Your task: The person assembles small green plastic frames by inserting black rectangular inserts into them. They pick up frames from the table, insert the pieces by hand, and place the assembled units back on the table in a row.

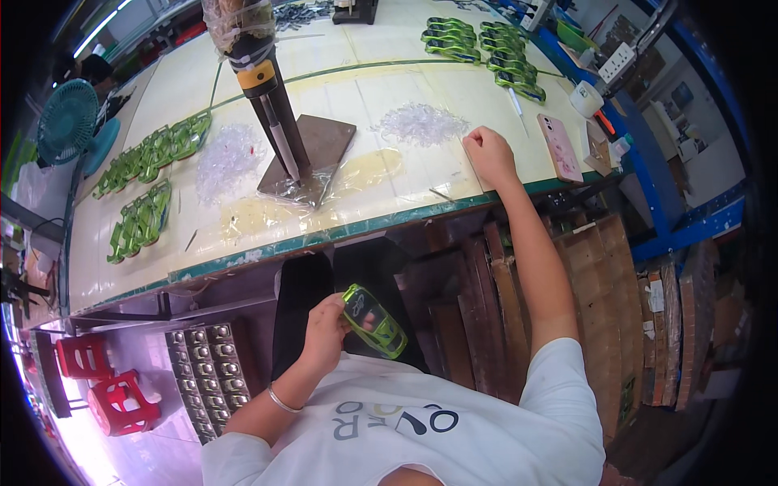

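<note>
My left hand (326, 330) is closed on the edge of a bright green plastic casing (373, 322) with a see-through middle, held above my lap. Over the table's right part, my right hand (490, 155) has its fingers curled together; what they hold, if anything, is too small to make out. Beside that hand lies a heap of small clear plastic pieces (421, 124). A second heap of clear pieces (228, 160) is farther left. Between the heaps rises a dark post (279, 134) on a brown base plate (334, 142), with a pen-like tool fixed along it.
Green casings stand in rows at the left (139, 220) and the far right (450, 40). A pink phone (559, 147) and a white roll (587, 99) lie by the right edge. Red stools (123, 402) and a metal rack (209, 377) stand below left. Cardboard (601, 308) leans below right.
</note>
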Available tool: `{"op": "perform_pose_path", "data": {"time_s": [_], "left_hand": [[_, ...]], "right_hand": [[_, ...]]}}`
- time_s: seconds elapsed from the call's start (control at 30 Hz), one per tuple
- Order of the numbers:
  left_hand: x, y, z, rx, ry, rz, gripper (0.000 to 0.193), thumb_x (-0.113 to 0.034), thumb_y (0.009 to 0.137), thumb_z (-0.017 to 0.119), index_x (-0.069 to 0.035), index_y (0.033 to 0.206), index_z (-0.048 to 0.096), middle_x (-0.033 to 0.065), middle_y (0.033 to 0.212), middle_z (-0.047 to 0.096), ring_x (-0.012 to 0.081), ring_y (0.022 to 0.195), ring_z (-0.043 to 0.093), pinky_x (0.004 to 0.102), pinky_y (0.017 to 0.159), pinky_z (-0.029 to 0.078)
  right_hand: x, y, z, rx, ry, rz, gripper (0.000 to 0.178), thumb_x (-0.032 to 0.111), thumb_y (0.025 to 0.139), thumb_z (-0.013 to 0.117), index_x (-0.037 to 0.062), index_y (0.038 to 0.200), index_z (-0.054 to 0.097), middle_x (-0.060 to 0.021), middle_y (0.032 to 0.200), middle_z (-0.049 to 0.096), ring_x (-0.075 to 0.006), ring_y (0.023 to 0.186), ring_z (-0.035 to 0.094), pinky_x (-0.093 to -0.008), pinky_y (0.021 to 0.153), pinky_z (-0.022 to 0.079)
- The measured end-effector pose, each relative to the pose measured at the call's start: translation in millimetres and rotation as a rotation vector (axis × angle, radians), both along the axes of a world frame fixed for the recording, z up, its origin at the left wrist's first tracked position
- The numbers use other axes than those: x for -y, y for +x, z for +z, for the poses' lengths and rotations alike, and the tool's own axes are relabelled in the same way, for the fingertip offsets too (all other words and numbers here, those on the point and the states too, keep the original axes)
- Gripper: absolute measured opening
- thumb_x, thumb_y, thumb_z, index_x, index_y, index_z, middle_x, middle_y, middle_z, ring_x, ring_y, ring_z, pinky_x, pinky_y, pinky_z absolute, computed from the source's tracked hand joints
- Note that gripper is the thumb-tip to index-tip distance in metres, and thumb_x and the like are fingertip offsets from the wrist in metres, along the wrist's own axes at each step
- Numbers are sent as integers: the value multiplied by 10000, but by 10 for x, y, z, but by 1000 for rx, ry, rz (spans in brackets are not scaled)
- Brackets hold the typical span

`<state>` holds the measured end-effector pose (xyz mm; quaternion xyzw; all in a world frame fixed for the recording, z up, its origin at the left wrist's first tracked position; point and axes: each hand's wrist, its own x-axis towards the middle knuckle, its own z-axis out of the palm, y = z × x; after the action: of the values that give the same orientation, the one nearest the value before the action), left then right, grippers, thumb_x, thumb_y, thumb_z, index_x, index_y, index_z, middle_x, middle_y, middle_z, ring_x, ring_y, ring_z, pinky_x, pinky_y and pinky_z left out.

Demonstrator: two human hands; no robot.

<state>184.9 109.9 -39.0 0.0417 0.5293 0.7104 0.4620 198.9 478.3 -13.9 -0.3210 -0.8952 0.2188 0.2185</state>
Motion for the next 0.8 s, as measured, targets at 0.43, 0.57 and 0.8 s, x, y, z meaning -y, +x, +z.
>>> {"op": "perform_pose_path", "data": {"time_s": [0.43,0.57,0.8], "left_hand": [[-53,53,-41,30,-46,-42,295,-122,835,281,56,967,476,148,808,585,184,686,592,284,670,488],[-41,55,-33,17,-53,-50,296,-127,841,289,54,970,483,136,803,584,181,694,591,282,674,485],[-33,17,54,-71,-5,-69,287,-146,861,309,51,985,477,128,818,575,171,684,583,278,658,480]], "right_hand": [[-24,51,15,-94,-156,47,156,152,727,560,54,836,614,-77,696,593,-175,658,557,-275,626,434],[-93,18,125,35,-127,111,162,163,712,574,33,799,618,-95,697,596,-179,656,560,-284,627,436],[-136,-90,309,237,-211,167,147,116,660,574,-26,685,604,-90,587,570,-161,528,517,-285,517,420]]}}
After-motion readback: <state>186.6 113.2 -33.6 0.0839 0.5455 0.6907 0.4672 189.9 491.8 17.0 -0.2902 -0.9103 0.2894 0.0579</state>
